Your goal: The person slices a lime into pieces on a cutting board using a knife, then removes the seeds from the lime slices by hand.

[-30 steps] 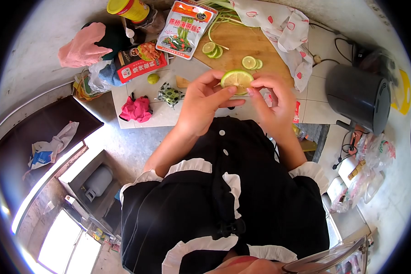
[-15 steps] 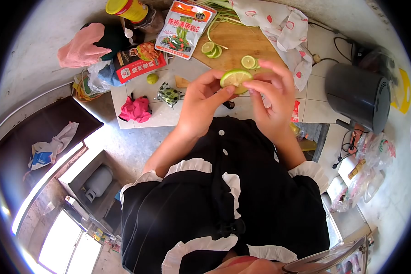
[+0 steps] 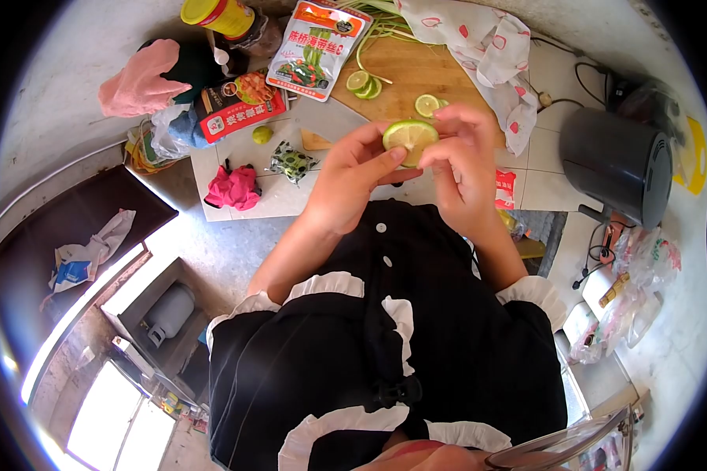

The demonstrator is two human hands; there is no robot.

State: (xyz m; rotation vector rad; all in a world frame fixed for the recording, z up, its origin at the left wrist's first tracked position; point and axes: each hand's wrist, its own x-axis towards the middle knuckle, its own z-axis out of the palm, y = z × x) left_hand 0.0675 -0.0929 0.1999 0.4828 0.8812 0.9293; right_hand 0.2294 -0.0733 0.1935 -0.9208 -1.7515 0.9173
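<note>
A round lime slice [image 3: 411,140] is pinched between the thumb and fingers of my left hand [image 3: 350,174], its cut face toward me. At the slice's right edge is my right hand [image 3: 465,169], with its index finger raised and curled and its thumb near the other fingers; whether it grips the slice is unclear. Beyond the hands, the wooden cutting board [image 3: 416,67] carries cut lime pieces [image 3: 364,85] on its left part and another cut lime [image 3: 427,105] nearer my right hand. A whole lime [image 3: 262,135] lies on the tiled counter [image 3: 283,202].
Left of the board are a seaweed packet [image 3: 314,55], a red box [image 3: 242,108], a pink cloth bundle [image 3: 234,187] and a green patterned bag [image 3: 292,162]. A strawberry-print cloth [image 3: 487,47] overlaps the board's right side. A dark appliance [image 3: 613,165] stands at the right.
The fingers of my right hand have shifted and curled at the slice's right edge, with the index finger lifted. My left hand has kept hold of the slice.
</note>
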